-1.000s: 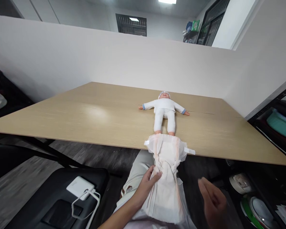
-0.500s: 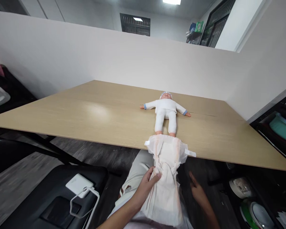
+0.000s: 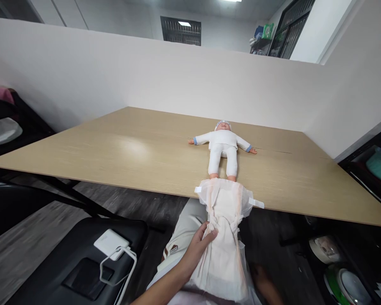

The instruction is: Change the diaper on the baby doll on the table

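"what's the surface like?"

"a wide, pale wood-look table (image 3: 165, 148), with a glossy patch of light toward its left and a thin dark line near its right side."

"what's on it?"

"a doll (image 3: 223, 142) in white, on its back with arms spread, feet toward the person."

"and the diaper (image 3: 225, 258)?"

"unfolded lengthwise, its far end at the table's front edge by the doll's feet, its near end above the person's lap."

"the hands?"

"the left hand (image 3: 198, 245) pinches the diaper's left edge around the middle, thumb on top. the right hand (image 3: 260, 275) is low, just right of the diaper; it's dim and blurred, so i can't tell if its fingers are apart or together."

"the room?"

"a plain white wall (image 3: 178, 80) behind the table, a dark window (image 3: 181, 31) beyond its top edge. there's a black rack (image 3: 349, 163) at the right, and a grey wood-look floor (image 3: 51, 224). at the left, a black chair (image 3: 44, 271) carries a white power bank (image 3: 109, 242) with a white cable (image 3: 134, 259)."
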A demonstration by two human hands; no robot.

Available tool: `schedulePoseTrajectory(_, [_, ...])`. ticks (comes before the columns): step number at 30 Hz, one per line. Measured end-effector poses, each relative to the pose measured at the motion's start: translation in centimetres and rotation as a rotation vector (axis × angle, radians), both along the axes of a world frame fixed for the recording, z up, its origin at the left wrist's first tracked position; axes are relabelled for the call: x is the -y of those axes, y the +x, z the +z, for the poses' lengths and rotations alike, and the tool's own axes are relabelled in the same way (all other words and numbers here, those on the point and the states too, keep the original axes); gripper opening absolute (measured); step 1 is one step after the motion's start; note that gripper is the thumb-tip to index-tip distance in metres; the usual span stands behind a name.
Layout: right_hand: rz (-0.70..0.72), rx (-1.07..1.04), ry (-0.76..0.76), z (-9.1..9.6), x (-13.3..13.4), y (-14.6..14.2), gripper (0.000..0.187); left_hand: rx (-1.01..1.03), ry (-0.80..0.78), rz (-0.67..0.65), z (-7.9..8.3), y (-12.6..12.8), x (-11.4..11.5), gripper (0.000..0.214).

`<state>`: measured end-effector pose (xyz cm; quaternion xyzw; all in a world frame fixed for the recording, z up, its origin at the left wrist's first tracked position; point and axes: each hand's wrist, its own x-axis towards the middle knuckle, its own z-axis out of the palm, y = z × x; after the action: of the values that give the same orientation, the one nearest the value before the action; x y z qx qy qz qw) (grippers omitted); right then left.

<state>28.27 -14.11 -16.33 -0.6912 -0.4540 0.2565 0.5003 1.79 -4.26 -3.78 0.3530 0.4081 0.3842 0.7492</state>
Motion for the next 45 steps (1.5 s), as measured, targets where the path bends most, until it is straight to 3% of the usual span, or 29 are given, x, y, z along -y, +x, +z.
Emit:
schedulePoseTrajectory(3, [0.032, 0.165, -0.199, 2.5, 0.9, 0.7, 0.04, -0.014, -0.005, 0.007, 0.4, 0.1, 0.2, 0.058])
schedulePoseTrajectory(6, [0.037, 0.294, -0.303, 6.7, 1.0, 0.5, 0.063, -0.014, 0.002, 0.005, 0.7, 0.1, 0.4, 0.058])
schedulePoseTrajectory(10, [0.049, 0.315, -0.109, 12.4, 0.2, -1.5, 0.069, 0.011, -0.018, -0.003, 1.0, 0.2, 0.6, 0.06])
schedulePoseTrajectory(14, [0.056, 0.401, 0.161, 16.0, -1.4, -3.8, 0.039, 0.048, -0.047, -0.013, 1.5, 0.3, 1.1, 0.063])
schedulePoseTrajectory(15, [0.054, 0.43, 0.214, 16.5, -2.0, -4.3, 0.035, 0.05, -0.045, -0.013, 1.6, 0.4, 1.1, 0.063])
schedulePoseTrajectory(20, [0.036, 0.566, 0.35, 17.2, -5.4, -6.8, 0.06, 0.024, -0.05, -0.002, 2.4, 0.3, 1.2, 0.064])
schedulePoseTrajectory(24, [0.214, 0.745, 0.354, 17.1, -8.2, -8.2, 0.064, 0.01, -0.022, 0.01, 2.3, 0.4, 1.3, 0.062])
schedulePoseTrajectory(28, [0.304, 0.841, 0.292, 16.5, -11.1, -9.0, 0.06, -0.089, 0.148, -0.024, 1.2, 0.5, 1.3, 0.053])
schedulePoseTrajectory(30, [0.324, 0.862, 0.235, 16.0, -12.4, -9.1, 0.061, -0.247, 0.293, -0.091, 1.3, -0.1, 0.7, 0.049])
schedulePoseTrajectory(32, [0.358, 0.892, 0.186, 15.5, -13.3, -9.2, 0.059, -0.49, 0.49, -0.227, 2.5, -1.4, -0.5, 0.045])
schedulePoseTrajectory(35, [0.4, 0.937, 0.155, 15.0, -13.7, -9.3, 0.059, -0.773, 0.824, -0.464, 6.4, -3.8, -4.0, 0.037])
schedulePoseTrajectory(38, [0.409, 0.953, 0.163, 15.0, -13.5, -9.6, 0.06, -0.89, 1.091, -0.429, 10.6, -5.1, -9.1, 0.032])
schedulePoseTrajectory(41, [0.386, 0.949, 0.162, 15.4, -13.4, -10.1, 0.057, -1.064, 1.327, -0.342, 12.7, -3.7, -15.1, 0.02])
schedulePoseTrajectory(42, [0.374, 0.948, 0.16, 15.5, -13.4, -10.3, 0.055, -1.152, 1.378, -0.338, 12.9, -2.8, -17.1, 0.023])
schedulePoseTrajectory(45, [0.354, 0.954, 0.173, 15.7, -13.5, -10.5, 0.053, -1.402, 1.532, -0.495, 12.4, 0.5, -21.8, 0.077])
